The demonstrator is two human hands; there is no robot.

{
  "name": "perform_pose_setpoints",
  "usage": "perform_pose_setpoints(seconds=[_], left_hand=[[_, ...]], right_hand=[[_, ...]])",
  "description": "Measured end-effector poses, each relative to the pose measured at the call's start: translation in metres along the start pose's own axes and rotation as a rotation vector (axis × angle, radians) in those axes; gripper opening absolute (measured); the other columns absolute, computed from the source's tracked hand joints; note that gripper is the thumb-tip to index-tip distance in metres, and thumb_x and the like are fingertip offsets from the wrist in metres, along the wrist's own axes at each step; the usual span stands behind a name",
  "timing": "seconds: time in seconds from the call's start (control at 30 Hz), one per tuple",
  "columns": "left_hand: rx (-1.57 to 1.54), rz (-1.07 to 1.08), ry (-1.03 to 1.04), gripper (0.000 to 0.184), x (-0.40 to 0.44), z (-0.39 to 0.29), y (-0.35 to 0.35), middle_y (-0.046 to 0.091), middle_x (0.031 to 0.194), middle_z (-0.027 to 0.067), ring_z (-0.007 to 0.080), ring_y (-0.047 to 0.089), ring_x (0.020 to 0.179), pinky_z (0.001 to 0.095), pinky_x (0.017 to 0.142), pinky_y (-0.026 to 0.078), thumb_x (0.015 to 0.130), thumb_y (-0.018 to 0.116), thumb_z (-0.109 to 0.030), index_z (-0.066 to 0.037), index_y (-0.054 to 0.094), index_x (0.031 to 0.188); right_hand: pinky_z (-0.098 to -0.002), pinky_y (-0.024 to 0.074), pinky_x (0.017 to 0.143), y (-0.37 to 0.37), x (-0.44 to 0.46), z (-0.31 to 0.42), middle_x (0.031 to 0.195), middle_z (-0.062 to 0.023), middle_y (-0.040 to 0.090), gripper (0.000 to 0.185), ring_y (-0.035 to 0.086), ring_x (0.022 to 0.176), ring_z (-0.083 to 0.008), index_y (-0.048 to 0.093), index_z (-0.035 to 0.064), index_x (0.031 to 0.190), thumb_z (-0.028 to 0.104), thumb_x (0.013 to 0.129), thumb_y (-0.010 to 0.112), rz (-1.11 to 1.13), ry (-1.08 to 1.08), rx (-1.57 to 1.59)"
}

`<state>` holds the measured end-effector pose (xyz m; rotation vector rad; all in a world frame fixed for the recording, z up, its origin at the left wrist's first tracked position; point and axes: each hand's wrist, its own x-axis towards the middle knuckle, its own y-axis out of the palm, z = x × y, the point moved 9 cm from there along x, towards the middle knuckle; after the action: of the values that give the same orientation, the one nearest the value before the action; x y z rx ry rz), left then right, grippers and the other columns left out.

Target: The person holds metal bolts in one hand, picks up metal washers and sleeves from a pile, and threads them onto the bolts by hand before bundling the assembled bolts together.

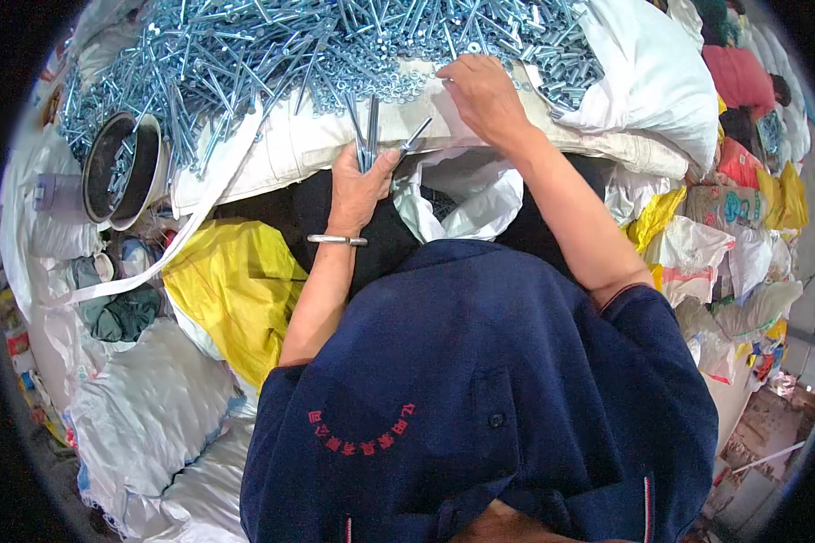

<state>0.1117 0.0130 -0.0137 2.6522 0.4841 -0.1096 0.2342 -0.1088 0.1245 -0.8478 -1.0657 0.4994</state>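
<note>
My left hand (362, 188), with a bangle on its wrist, is closed around several long metal bolts (372, 127). Most of them point up; one tilts to the right from beside the thumb. My right hand (485, 98) reaches to the edge of the heap, its fingers curled together over small washers (394, 86). Whatever is between those fingertips is hidden. Beyond both hands spreads a big heap of long bolts (235, 54). Short metal sleeves (566, 77) lie to the right of my right hand. An open white bag (489, 204) sits below, between my forearms.
A dark round bowl (95, 176) holding some metal pieces tilts at the left. White cloth (285, 149) edges the work surface. A yellow sack (235, 290) and white sacks (154, 407) lie lower left. A bulging white sack (652, 81) and other bags (688, 253) are at the right.
</note>
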Motion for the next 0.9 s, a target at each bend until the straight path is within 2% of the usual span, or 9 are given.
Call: perform_pose_setpoints(seconds=[0.1,0.23,0.3,0.4,0.63,0.7,0.83,0.9], left_hand=[[0.006,-0.027,-0.006,0.023,0.001,-0.001,-0.002,0.05,0.062,-0.0028,0.0039,0.042,0.047,0.0196,0.04,0.03,0.087,0.073,-0.018,-0.005,0.054,0.089],[-0.003,-0.018,-0.01,0.024,0.0,0.0,-0.002,0.05,0.062,-0.0029,0.004,0.041,0.046,0.0198,0.04,0.03,0.087,0.073,-0.018,-0.005,0.053,0.089],[-0.006,-0.006,-0.006,0.024,0.0,0.0,-0.002,0.05,0.062,-0.0029,0.004,0.041,0.045,0.0198,0.04,0.03,0.087,0.073,-0.018,-0.005,0.053,0.088],[0.001,-0.009,-0.012,0.024,0.0,0.0,-0.002,0.05,0.061,-0.0032,0.004,0.04,0.045,0.0197,0.04,0.03,0.087,0.073,-0.019,-0.006,0.054,0.088],[0.011,0.002,0.003,0.025,0.0,-0.001,-0.002,0.05,0.061,-0.0032,0.004,0.04,0.045,0.0199,0.039,0.029,0.087,0.074,-0.021,-0.006,0.053,0.088],[0.003,0.004,0.004,0.025,0.0,-0.001,-0.002,0.05,0.062,-0.0031,0.004,0.04,0.045,0.0199,0.039,0.029,0.087,0.074,-0.021,-0.006,0.053,0.088],[-0.007,-0.003,-0.002,0.026,-0.001,-0.001,-0.001,0.05,0.062,-0.0025,0.004,0.041,0.045,0.0199,0.039,0.029,0.087,0.073,-0.02,-0.005,0.053,0.087],[-0.004,0.0,-0.004,0.026,0.0,-0.002,0.001,0.05,0.062,-0.0023,0.004,0.041,0.045,0.02,0.039,0.029,0.087,0.073,-0.02,-0.005,0.052,0.087]], right_hand=[[-0.0396,0.0421,0.08,0.033,0.006,-0.008,0.085,-0.0094,0.062,0.012,0.059,0.084,-0.0276,0.063,0.0059,0.084,0.004,0.074,0.056,0.202,-0.091,-0.288],[-0.0381,0.0419,0.077,0.045,0.011,0.0,0.082,-0.0085,0.061,0.008,0.059,0.082,-0.0258,0.062,0.0069,0.078,0.006,0.072,0.057,0.244,-0.143,-0.381],[-0.0368,0.0416,0.076,0.059,0.013,0.001,0.08,-0.0083,0.062,0.007,0.059,0.083,-0.0243,0.063,0.0075,0.078,0.007,0.072,0.058,0.359,-0.195,-0.5],[-0.0376,0.0411,0.077,0.061,0.015,0.002,0.08,-0.008,0.065,0.007,0.061,0.083,-0.0228,0.066,0.0099,0.074,0.01,0.075,0.059,0.359,-0.222,-0.548],[-0.0406,0.0421,0.077,0.052,0.014,-0.002,0.081,-0.0105,0.065,0.005,0.062,0.085,-0.0274,0.064,0.0083,0.076,0.008,0.072,0.061,0.326,-0.255,-0.386],[-0.0402,0.0422,0.078,0.05,0.013,-0.018,0.083,-0.0127,0.063,0.009,0.06,0.087,-0.0304,0.062,0.0051,0.081,0.004,0.076,0.054,0.414,-0.08,-0.252],[-0.0404,0.0423,0.079,0.042,0.002,-0.023,0.082,-0.0132,0.063,0.01,0.059,0.087,-0.0304,0.062,0.0045,0.082,0.003,0.076,0.054,0.384,-0.07,-0.356],[-0.04,0.0424,0.08,0.044,0.0,-0.013,0.08,-0.0131,0.063,0.011,0.059,0.086,-0.0299,0.063,0.0039,0.082,0.002,0.076,0.054,0.35,-0.167,-0.321]])
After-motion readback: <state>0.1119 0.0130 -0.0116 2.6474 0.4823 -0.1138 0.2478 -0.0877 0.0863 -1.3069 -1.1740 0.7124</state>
